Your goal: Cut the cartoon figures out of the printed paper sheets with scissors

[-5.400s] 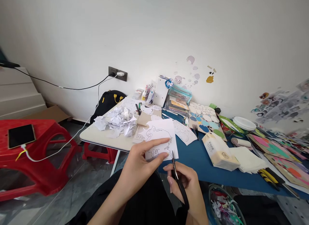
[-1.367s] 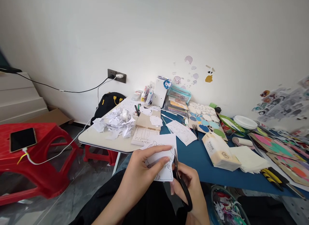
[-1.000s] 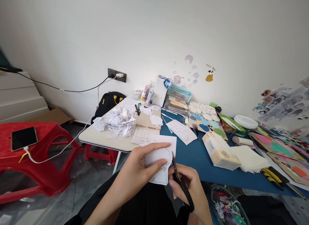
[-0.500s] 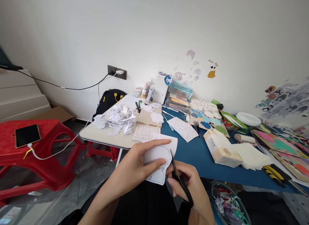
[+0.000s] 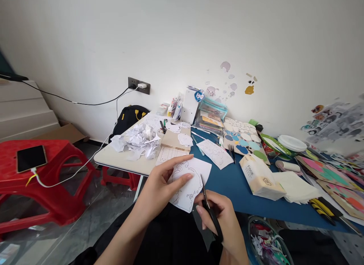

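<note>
My left hand pinches a white sheet of paper between thumb and fingers, above my lap. A line drawing, seemingly of a character's head with hair, covers the sheet, partly hidden by the thumb. Black-handled scissors are gripped in my right hand, blades pointing up and away from me. Their tips lie at the right part of the paper, near the drawn outline. Just beyond, another sheet with a line drawing rests on the blue table.
Crumpled paper scraps are heaped on the white table at left. A tissue pack and yellow-black tools lie at right. Below the edge stands a scrap-filled bin. A phone charges on a red stool.
The paper has turned in my left hand, and the thumb and fingers have shifted slightly left, showing more of the drawing. The scissors stay near the sheet's right part.
</note>
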Demonstrator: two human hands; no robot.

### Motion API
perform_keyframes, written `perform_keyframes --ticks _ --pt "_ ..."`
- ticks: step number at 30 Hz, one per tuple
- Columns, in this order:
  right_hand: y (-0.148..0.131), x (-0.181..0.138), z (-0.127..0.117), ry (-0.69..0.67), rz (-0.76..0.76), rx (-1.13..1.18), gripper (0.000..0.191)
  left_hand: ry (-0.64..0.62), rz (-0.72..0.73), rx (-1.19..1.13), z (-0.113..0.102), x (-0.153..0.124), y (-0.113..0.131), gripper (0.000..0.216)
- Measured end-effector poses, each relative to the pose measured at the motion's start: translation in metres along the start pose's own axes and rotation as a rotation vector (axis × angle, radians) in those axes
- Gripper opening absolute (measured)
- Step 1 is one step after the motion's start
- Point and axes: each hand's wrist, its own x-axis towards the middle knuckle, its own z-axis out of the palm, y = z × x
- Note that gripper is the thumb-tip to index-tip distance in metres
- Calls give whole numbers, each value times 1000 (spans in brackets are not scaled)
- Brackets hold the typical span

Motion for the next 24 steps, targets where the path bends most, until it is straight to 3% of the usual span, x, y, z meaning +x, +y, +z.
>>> perform_keyframes --ticks 20,24 --pt "5 0 -1 -61 69 19 4 -201 13 132 -14 -1 2 32" --pt "3 1 -3 -73 44 9 13 -266 -3 139 -13 1 4 32"
